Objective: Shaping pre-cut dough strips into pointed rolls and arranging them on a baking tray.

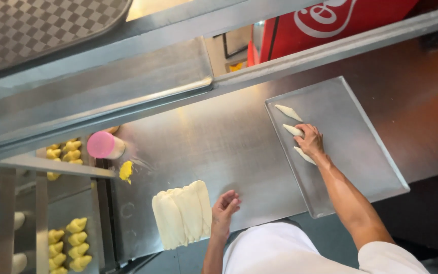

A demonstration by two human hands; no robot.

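My right hand [311,140] rests on a metal baking tray [351,152], its fingers on the middle of three rolled dough pieces: one [288,112] farther along, one [293,130] under my fingertips, one [304,155] by my wrist. My left hand [225,207] hovers with loosely curled fingers just right of a row of flat overlapping dough sheets [182,213] on the steel counter [219,147]. It holds nothing.
A pink-lidded container [103,144] and a dab of yellow filling [125,170] lie at the counter's left end. Trays of yellow shaped pastries [77,243] sit on a rack at the left. A red cooler [330,20] stands beyond the raised shelf.
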